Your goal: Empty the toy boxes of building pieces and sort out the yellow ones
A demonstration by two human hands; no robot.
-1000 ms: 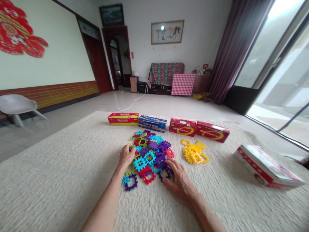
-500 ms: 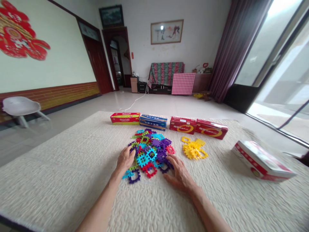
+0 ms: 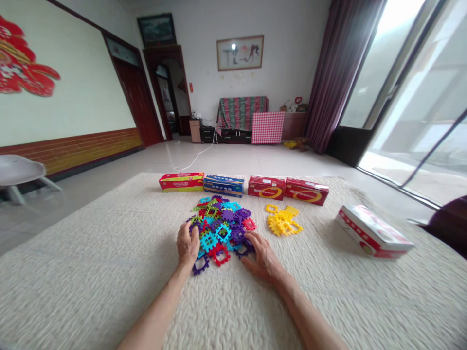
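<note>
A heap of notched plastic building tiles (image 3: 222,232) in purple, cyan, red and green lies on the cream quilted cover (image 3: 219,311). My left hand (image 3: 188,245) rests against the heap's left edge, thumb and fingers apart. At the right edge, my right hand (image 3: 263,256) has its fingers spread, with the tips by a dark purple tile (image 3: 243,251). Nothing is visibly gripped in either hand. A red tile (image 3: 220,255) and another purple tile (image 3: 200,265) lie at the heap's near side. To the right sits a smaller pile of yellow tiles (image 3: 282,222).
Behind the heap stand a red-and-yellow box (image 3: 181,182), a blue box (image 3: 224,185) and two dark red boxes (image 3: 267,188). A white-and-red box (image 3: 372,232) lies at the right. Beyond the cover are a white chair (image 3: 22,171) and a cloth-draped cabinet (image 3: 241,114).
The view has turned slightly right. My left hand has shifted along the heap's left edge, covering cyan tiles that showed there before. My right hand stays by the right edge.
</note>
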